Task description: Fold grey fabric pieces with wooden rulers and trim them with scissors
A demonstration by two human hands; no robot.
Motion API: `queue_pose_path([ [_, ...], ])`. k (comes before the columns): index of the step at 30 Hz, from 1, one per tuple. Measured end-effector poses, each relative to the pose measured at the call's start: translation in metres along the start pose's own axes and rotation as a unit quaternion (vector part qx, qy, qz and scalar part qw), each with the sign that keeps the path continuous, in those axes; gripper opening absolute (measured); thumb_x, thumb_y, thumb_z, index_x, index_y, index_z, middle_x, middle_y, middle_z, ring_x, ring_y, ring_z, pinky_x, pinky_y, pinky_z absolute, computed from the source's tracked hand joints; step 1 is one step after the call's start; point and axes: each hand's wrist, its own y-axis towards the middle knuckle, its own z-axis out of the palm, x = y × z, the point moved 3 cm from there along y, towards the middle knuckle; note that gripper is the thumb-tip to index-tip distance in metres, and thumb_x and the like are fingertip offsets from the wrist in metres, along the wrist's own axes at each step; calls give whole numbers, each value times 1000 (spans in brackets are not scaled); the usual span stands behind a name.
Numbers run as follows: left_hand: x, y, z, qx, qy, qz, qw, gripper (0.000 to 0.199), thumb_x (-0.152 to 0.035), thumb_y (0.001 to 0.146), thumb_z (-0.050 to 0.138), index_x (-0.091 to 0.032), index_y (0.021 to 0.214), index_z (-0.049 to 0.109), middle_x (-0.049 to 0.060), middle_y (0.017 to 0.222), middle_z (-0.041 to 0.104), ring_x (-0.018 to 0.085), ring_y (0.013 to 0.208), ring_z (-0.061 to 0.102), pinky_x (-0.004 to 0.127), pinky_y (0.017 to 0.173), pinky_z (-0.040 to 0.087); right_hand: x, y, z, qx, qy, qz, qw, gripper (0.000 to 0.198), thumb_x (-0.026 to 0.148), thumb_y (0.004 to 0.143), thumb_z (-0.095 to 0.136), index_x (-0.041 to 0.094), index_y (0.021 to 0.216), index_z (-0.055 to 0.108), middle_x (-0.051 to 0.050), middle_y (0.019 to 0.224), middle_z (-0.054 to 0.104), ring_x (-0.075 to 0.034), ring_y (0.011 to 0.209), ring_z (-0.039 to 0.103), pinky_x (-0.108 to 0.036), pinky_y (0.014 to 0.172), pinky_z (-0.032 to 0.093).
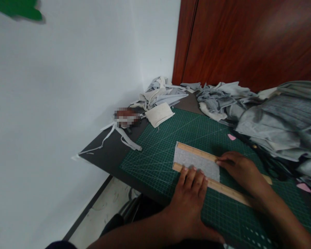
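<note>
A small rectangle of grey fabric lies flat on a green cutting mat. Two wooden rulers rest across it, roughly parallel: the upper ruler along its far edge, the lower ruler along its near edge. My left hand lies with fingers stretched out, the tips pressing on the lower ruler and the fabric's near side. With thumb and fingers pinched together, my right hand grips the upper ruler near the fabric's right corner. Its palm hides part of that ruler, whose rounded end shows beyond the wrist.
Grey fabric piles cover the right back, with more scraps in the corner. A cream fabric piece overlaps the mat's far edge. Black-handled scissors, partly hidden, and a pink scrap lie at right. White wall borders the left.
</note>
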Motion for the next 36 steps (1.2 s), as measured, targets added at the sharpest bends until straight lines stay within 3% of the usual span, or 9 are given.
queue_pose_path([
  [11,1,0,-2,-22,16,6,1000,120,-88,85,51,-11,166,8,13,172,15,36,160,6,52,132,6,-6,-2,1,-15,-9,-24,1000,27,47,88,62,27,76,75,-7,85,76,-28,78,73,-41,73,58],
  [17,2,0,-1,-7,6,5,1000,120,-91,84,44,-11,166,7,13,172,13,35,160,6,49,132,3,-5,0,0,-5,-5,-20,1000,24,46,85,63,27,76,76,-7,84,77,-28,78,74,-42,73,58],
  [28,2,0,1,-13,16,6,1000,121,-90,84,47,-9,166,8,14,172,13,35,160,5,50,132,2,-5,-1,-2,-3,-7,-11,1000,33,54,87,61,28,74,76,-7,84,77,-29,78,73,-43,75,58],
  [36,3,0,2,-21,18,8,1000,123,-88,83,52,-13,167,1,13,171,18,36,159,9,51,132,3,-10,0,-3,-5,-8,-11,1000,36,58,86,61,28,72,75,-7,81,77,-29,76,73,-44,72,58],
])
